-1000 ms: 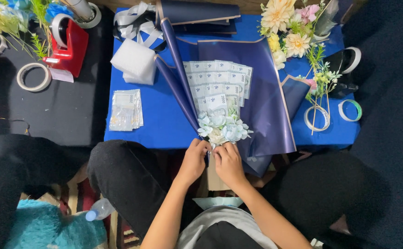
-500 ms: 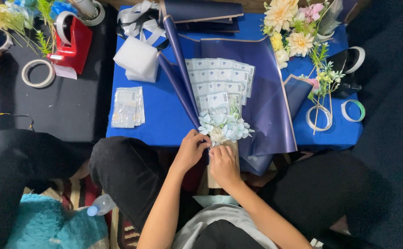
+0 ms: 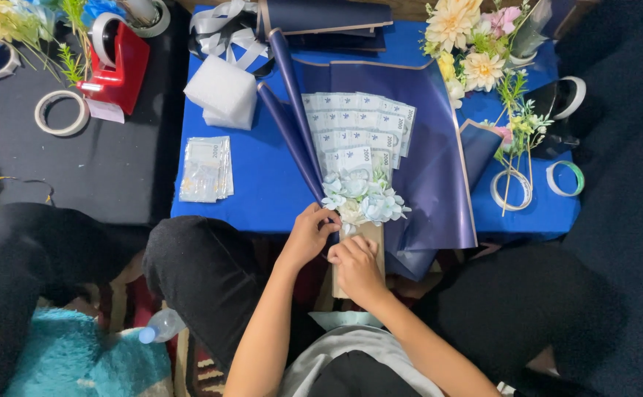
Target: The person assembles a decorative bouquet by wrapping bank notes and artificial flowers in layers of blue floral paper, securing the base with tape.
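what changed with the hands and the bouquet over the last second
The left hand slid up from the stem to the base of the pale blue flowers. The right hand moved slightly down along the brown handle, and both hands now sit close together there. The fanned banknotes, navy wrapping paper and blue table stayed as they were.
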